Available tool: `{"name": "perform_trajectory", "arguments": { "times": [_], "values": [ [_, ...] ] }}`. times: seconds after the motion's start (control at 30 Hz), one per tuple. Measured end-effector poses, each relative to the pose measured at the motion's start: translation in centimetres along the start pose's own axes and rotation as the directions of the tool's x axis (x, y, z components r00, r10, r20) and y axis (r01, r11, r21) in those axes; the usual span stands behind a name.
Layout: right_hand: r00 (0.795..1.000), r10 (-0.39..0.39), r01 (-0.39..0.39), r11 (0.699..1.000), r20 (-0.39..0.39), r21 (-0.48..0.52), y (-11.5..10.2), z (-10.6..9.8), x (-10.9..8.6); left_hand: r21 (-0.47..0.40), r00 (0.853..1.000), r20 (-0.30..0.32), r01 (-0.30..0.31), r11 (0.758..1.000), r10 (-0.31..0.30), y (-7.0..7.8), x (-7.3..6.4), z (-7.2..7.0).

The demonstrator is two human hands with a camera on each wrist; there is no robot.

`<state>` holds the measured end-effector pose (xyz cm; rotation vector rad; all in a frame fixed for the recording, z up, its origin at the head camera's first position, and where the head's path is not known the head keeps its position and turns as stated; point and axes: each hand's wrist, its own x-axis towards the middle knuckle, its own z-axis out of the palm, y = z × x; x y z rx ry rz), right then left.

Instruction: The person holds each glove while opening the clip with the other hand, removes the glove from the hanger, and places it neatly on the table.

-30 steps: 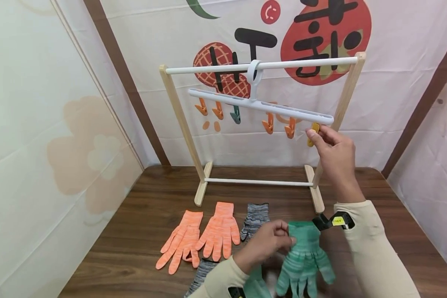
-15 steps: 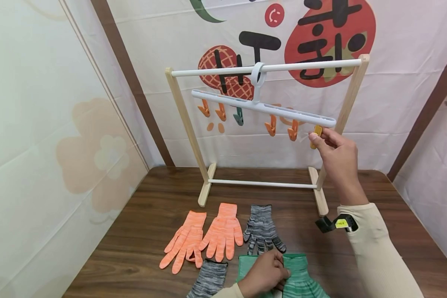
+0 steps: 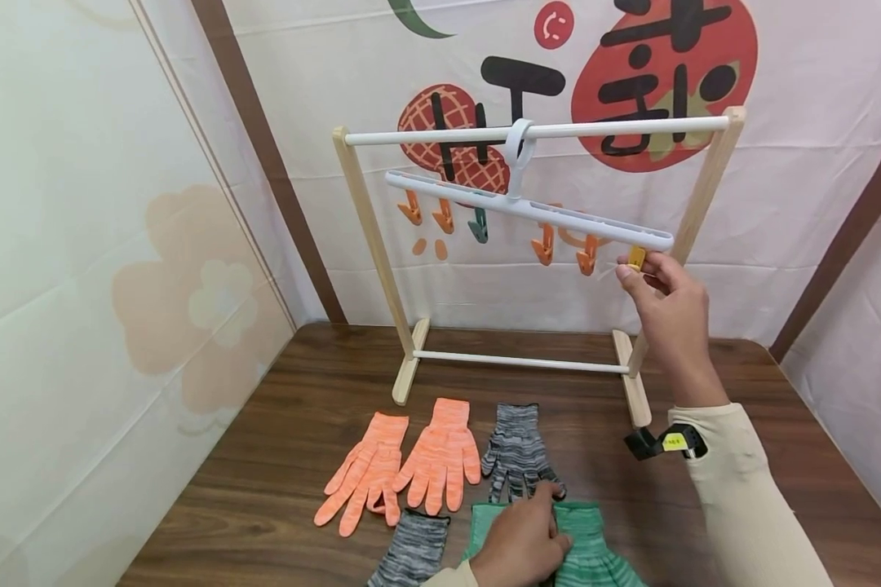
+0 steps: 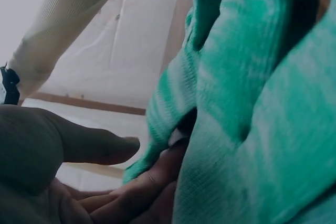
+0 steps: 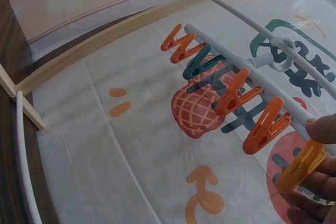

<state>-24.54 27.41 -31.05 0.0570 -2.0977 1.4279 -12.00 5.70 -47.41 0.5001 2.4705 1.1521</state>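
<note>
My right hand [image 3: 671, 314] pinches a yellow clothespin [image 3: 636, 258] at the right end of a white hanger [image 3: 587, 222]. In the right wrist view the yellow clothespin [image 5: 302, 167] sits between thumb and fingers, just under the bar. Down on the table, my left hand [image 3: 521, 538] rests at the cuffs of two green knit gloves, one to its right [image 3: 593, 542] and one partly hidden beneath it. Seen from the left wrist, the thumb [image 4: 100, 145] stands straight and apart from the green glove [image 4: 231, 103], while the other fingers touch its edge.
Orange clothespins [image 3: 545, 244] and one dark green clothespin [image 3: 479, 224] hang along the hanger. A wooden rack [image 3: 382, 244] with a white top rod carries it. Two orange gloves [image 3: 444, 456] and two grey gloves [image 3: 517, 448] lie on the brown table [image 3: 264, 473].
My left hand has lowered the green glove it held onto the table, and its thumb now stands away from the cloth. The right hand stays on the yellow clothespin.
</note>
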Motion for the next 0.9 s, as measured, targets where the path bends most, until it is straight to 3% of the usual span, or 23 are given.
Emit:
{"name": "perform_trajectory", "arguments": {
  "times": [0.23,0.33,0.43,0.57,0.73,0.9],
  "values": [
    [1.000,-0.017,0.016,1.000,-0.025,-0.020,0.2,-0.5,0.2,0.185,0.997,0.028,0.070,0.980,-0.077,1.1,-0.2,0.1],
    [0.999,-0.026,0.025,0.999,-0.029,-0.026,0.2,-0.8,0.3,0.220,0.999,-0.010,0.044,0.974,-0.043,1.2,-0.3,0.1],
    [0.999,-0.034,0.033,0.999,-0.035,-0.026,0.2,-1.1,0.4,0.254,0.995,-0.090,-0.021,0.967,0.046,1.0,-0.3,-0.1],
    [0.998,-0.032,0.031,0.999,-0.045,-0.031,0.3,-1.3,0.4,0.283,0.971,-0.190,-0.083,0.955,0.141,0.7,-0.3,-0.7],
    [0.996,-0.019,0.015,0.999,-0.093,-0.051,0.6,-1.3,0.3,0.277,0.943,-0.290,-0.083,0.957,0.165,0.6,0.0,-2.5],
    [0.993,-0.008,0.000,0.997,-0.115,-0.071,1.0,-1.4,-0.1,0.357,0.890,-0.405,-0.059,0.932,0.211,0.8,0.4,-5.4]
  ]
}}
